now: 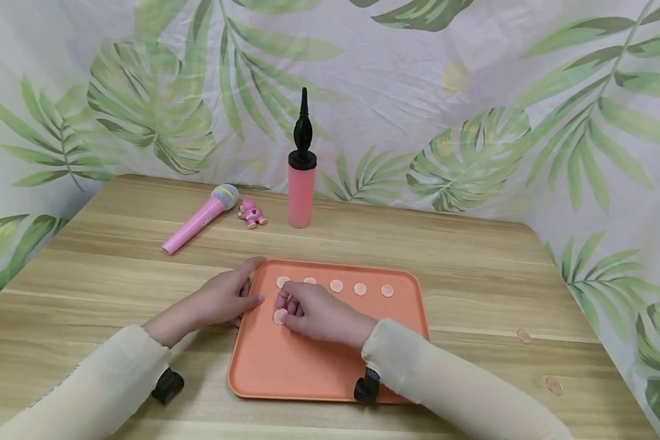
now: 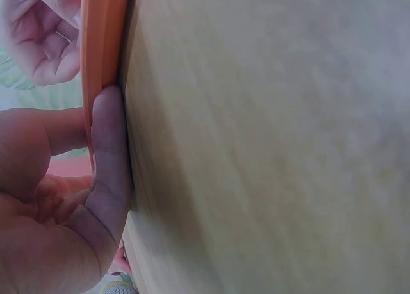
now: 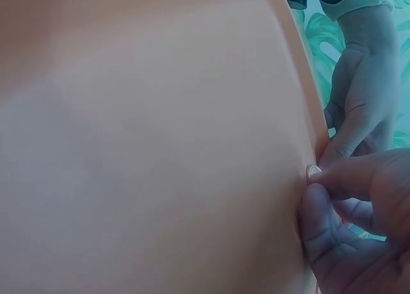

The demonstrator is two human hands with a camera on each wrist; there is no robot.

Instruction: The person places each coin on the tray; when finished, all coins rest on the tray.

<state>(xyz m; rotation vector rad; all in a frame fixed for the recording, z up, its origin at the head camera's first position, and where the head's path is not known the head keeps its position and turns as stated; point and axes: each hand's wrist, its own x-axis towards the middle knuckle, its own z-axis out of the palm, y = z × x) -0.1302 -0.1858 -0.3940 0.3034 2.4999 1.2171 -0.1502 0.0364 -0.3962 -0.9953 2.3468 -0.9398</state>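
Orange tray (image 1: 330, 373): right hand (image 1: 313, 315) half-hides coin (image 1: 279, 316).

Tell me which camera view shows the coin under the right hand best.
The head view: the coin lies on the orange tray with the right hand touching it, below a row of five. The right wrist view shows only blurred tray and fingertips; the left wrist view shows no coin.
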